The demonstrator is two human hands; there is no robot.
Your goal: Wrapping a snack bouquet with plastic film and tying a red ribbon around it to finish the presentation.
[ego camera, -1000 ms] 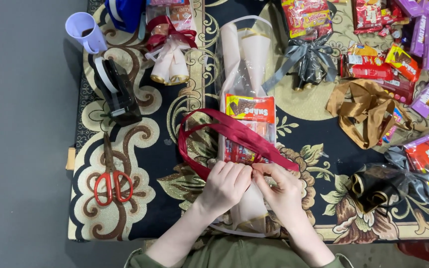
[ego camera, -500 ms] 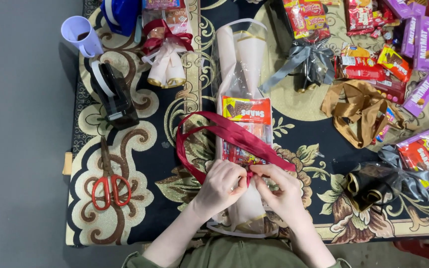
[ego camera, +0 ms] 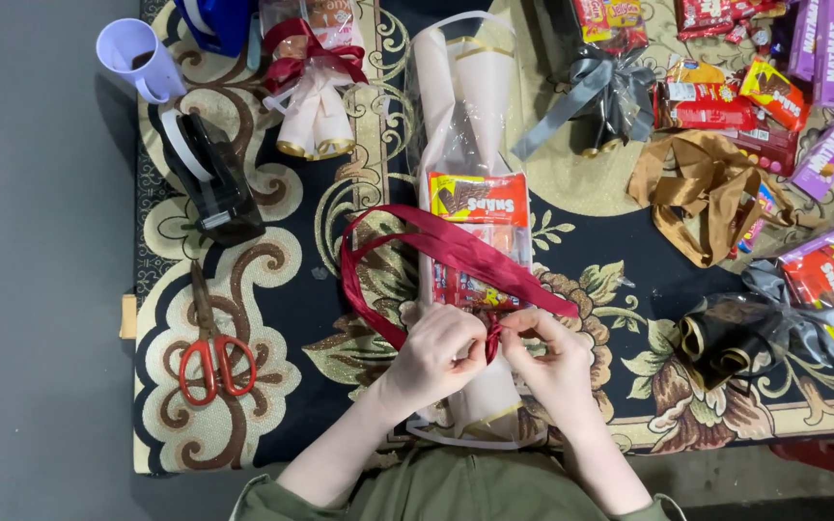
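Note:
A long clear and cream wrapped bundle (ego camera: 463, 116) with snack packets (ego camera: 478, 198) inside lies lengthwise on the patterned table cloth (ego camera: 272, 318). A dark red ribbon (ego camera: 407, 241) loops over its middle and gathers into a knot near its lower end. My left hand (ego camera: 433, 354) and my right hand (ego camera: 554, 364) sit side by side at that knot, both pinching the ribbon against the bundle. The bundle's lower end is hidden under my hands.
Red-handled scissors (ego camera: 208, 342) lie at the left, a black tape dispenser (ego camera: 207, 174) and a lilac cup (ego camera: 137, 58) above them. A finished small bundle with red bow (ego camera: 311, 87) is at the top. Snack packets (ego camera: 774, 96), gold ribbon (ego camera: 702, 193) and grey ribbons (ego camera: 600, 92) crowd the right.
My hands stay at the knot, fingers working closer together and drawing the ribbon in tighter. The ribbon loops hold much the same shape.

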